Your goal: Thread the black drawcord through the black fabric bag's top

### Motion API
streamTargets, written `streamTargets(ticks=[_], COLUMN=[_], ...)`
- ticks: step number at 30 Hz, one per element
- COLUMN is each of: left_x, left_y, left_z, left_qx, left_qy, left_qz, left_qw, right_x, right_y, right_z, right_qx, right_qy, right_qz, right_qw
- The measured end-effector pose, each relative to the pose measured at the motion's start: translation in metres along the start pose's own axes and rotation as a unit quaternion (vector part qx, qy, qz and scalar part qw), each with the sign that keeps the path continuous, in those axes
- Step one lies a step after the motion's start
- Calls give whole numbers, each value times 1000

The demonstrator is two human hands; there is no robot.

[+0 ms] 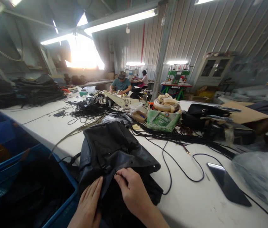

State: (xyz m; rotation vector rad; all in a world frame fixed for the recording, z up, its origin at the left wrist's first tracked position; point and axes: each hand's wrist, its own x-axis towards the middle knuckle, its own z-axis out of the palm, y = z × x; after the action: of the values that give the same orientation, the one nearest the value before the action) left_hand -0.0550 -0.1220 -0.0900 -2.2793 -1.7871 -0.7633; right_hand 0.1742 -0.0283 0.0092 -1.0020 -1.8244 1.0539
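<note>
In the head view there are two hands on one black bag, which lies at the near edge of the worktop [186, 207], in front of the wearer. The right hand [131, 190] is clamped on the bag [115, 145], thumb and forefinger pinching a fold of its material. The left hand [88, 202] lies on the bag with fingers together; its thumb is partly hidden, so whether it grips cannot be told. The bag is soft, smooth and slightly glossy, creased, with two small round eyelets showing along its flap.

To the right lie one flat, glossy phone [229, 185] with rounded corners and a thin, looping dark cord [197, 181]; beyond them bulges crinkled clear plastic [264, 177]. Behind the bag stand one green printed sack [163, 120], topped with coiled tan strips [166, 104], and one small open cardboard box [139, 116]. At left is a blue crate [10, 160] of latticed plastic, holding dark material. Farther back, two co-workers sit near a ribbed metal wall [195, 38], where one cabinet [216, 69] has two doors.
</note>
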Motion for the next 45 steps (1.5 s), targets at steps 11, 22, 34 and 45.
streamTargets(ticks=[11, 22, 34, 45], left_x=[28, 58, 61, 58], left_y=[-15, -4, -1, 8], left_z=[4, -7, -9, -11], left_qx=[-51, -150, -182, -193], left_qy=[40, 80, 76, 116], left_qz=[39, -97, -111, -74], left_qw=[997, 981, 974, 971], right_x=[8, -2, 3, 2], right_y=[3, 9, 7, 12], right_z=[-5, -4, 18, 25], right_qx=[-53, -199, -268, -197], right_qy=[-4, -39, -39, 5], right_qz=[-32, -24, 17, 20], right_qw=[998, 979, 963, 980])
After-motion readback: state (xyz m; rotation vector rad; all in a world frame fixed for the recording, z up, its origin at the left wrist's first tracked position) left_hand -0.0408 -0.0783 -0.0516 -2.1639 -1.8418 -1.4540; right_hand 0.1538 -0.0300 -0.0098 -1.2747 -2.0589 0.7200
